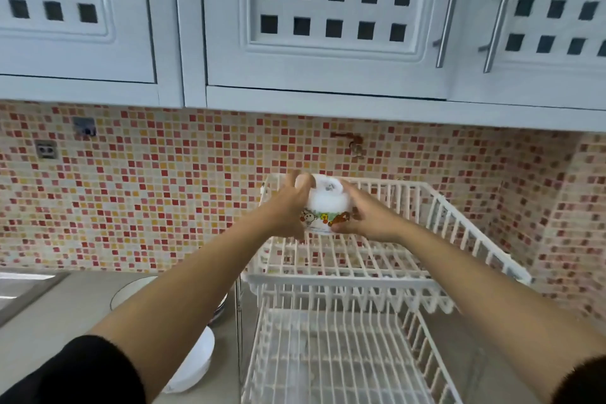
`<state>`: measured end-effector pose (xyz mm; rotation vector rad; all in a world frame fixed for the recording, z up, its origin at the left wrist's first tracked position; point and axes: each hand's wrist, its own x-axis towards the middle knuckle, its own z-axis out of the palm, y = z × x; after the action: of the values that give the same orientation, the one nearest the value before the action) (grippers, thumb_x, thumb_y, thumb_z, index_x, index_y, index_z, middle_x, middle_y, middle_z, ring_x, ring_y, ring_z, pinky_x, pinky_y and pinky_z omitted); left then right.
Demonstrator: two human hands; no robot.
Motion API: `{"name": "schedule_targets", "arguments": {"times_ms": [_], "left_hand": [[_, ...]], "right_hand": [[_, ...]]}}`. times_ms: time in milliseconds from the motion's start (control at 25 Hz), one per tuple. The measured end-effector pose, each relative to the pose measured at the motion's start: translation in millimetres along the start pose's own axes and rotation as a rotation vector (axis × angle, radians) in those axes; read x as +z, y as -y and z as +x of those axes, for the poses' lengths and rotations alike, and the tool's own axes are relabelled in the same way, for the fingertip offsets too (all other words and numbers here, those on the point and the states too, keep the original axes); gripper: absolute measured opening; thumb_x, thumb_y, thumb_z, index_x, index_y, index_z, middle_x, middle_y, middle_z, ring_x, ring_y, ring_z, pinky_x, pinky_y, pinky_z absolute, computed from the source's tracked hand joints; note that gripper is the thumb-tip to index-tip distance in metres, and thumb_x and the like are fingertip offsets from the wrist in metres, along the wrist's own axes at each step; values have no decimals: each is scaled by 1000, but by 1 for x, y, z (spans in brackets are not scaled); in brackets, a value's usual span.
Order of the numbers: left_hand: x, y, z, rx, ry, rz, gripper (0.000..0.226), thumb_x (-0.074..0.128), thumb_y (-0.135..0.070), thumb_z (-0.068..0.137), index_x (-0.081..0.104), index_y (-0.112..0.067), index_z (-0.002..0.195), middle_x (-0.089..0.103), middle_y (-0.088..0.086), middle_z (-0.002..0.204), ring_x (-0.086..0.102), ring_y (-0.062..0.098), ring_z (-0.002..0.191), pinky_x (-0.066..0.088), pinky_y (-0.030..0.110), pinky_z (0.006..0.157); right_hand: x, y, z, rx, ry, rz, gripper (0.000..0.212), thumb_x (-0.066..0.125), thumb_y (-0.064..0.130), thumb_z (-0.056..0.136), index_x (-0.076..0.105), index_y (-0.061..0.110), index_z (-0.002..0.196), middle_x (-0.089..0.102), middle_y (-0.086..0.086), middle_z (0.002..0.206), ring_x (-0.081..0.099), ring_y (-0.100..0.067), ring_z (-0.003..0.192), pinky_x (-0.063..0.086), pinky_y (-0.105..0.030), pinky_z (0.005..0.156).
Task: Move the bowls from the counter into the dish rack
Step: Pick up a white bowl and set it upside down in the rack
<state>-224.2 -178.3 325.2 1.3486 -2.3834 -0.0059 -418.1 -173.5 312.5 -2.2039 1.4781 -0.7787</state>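
A white bowl (324,207) with a cartoon band near its rim is held upside down, base facing up, above the back of the upper tier of the white wire dish rack (377,279). My left hand (288,207) grips its left side and my right hand (364,213) grips its right side. Both tiers of the rack look empty. On the counter to the left, partly hidden under my left forearm, sit a white bowl (196,361) and a dark-rimmed white bowl (131,289) on what looks like a stack.
The grey counter (65,321) runs left to a steel sink edge (19,292). A mosaic tile wall (164,190) stands behind, with an outlet (46,149). White wall cabinets (328,26) hang overhead. The rack fills the right corner.
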Motion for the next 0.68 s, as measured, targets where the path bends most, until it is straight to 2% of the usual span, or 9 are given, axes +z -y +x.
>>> {"name": "schedule_targets", "arguments": {"times_ms": [120, 280, 600, 680], "left_hand": [[15, 3, 7, -99, 160, 34, 109, 88, -13, 59, 15, -11, 141, 16, 16, 150, 41, 37, 130, 44, 37, 105], [30, 7, 10, -160, 274, 22, 109, 87, -14, 61, 13, -11, 141, 17, 20, 149, 44, 38, 128, 46, 39, 104], [32, 8, 13, -179, 324, -4, 89, 83, -15, 66, 24, -11, 132, 34, 15, 136, 49, 35, 119, 48, 37, 95], [29, 9, 11, -175, 341, -12, 93, 81, -17, 68, 20, -14, 138, 29, 14, 142, 48, 36, 122, 48, 39, 98]], "right_hand": [[7, -12, 14, 38, 87, -47, 102, 80, 36, 71, 15, 23, 148, 28, -4, 149, 39, -24, 132, 38, -39, 109], [14, -21, 17, 88, 171, -155, 103, 78, 40, 72, 9, 25, 148, 17, -4, 153, 32, -27, 135, 32, -41, 112], [20, -16, 14, 94, 200, -277, 101, 73, 37, 78, 3, 18, 148, 23, -11, 151, 38, -29, 130, 37, -39, 107], [18, -9, 11, 91, 234, -309, 106, 72, 40, 78, -4, 18, 149, 13, -8, 156, 31, -29, 137, 33, -41, 111]]}}
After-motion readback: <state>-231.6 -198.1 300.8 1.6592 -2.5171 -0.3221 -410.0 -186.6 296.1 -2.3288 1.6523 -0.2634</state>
